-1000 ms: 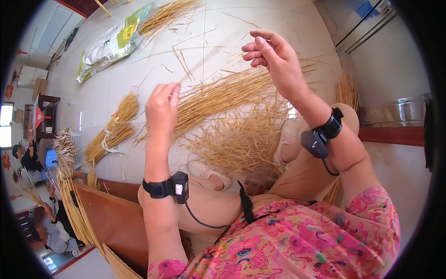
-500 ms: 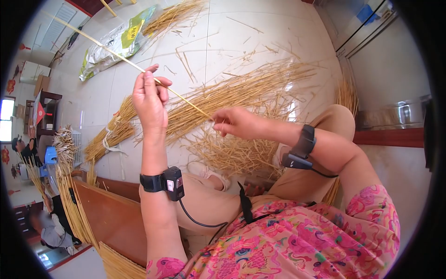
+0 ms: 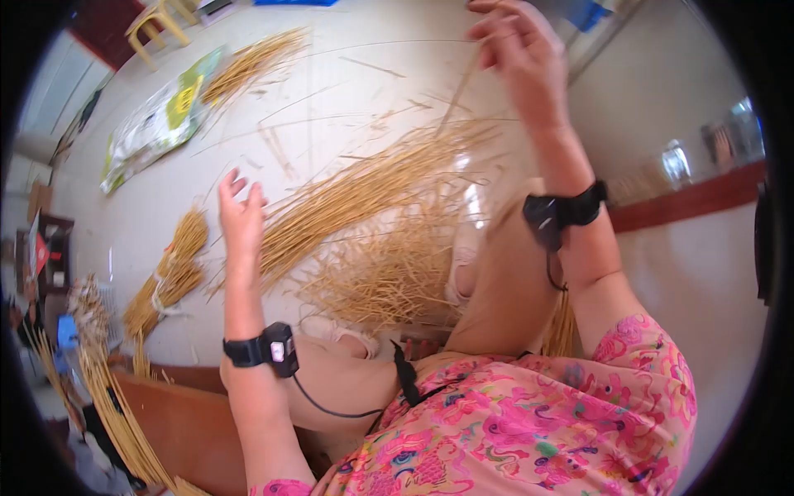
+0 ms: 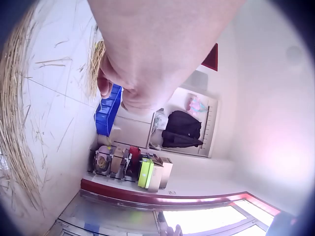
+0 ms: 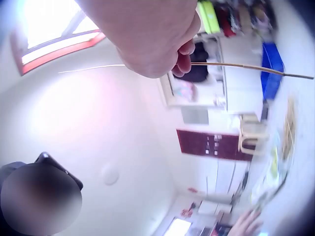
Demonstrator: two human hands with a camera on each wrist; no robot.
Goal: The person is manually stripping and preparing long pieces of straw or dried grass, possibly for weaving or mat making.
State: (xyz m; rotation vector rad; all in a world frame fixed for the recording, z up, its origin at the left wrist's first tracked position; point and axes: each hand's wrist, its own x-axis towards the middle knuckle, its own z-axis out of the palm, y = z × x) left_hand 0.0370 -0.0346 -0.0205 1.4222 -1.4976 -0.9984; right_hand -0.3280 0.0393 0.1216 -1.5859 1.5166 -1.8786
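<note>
Right hand [image 3: 517, 50] is raised high, fingers pinched on one straw stalk [image 5: 246, 68]; the stalk runs out sideways from the fingertips in the right wrist view, and in the head view it angles down toward the floor pile, held up probably to keep it apart from the rest. Left hand [image 3: 240, 217] is up over the floor [image 3: 347, 74], fingers spread and relaxed, holding nothing, just above the long loose straw pile [image 3: 372, 186]. Shorter broken straw [image 3: 389, 273] lies heaped by the person's feet. A tied straw bundle [image 3: 165, 277] lies well apart to the left, with a plastic sack [image 3: 157, 124] farther out.
</note>
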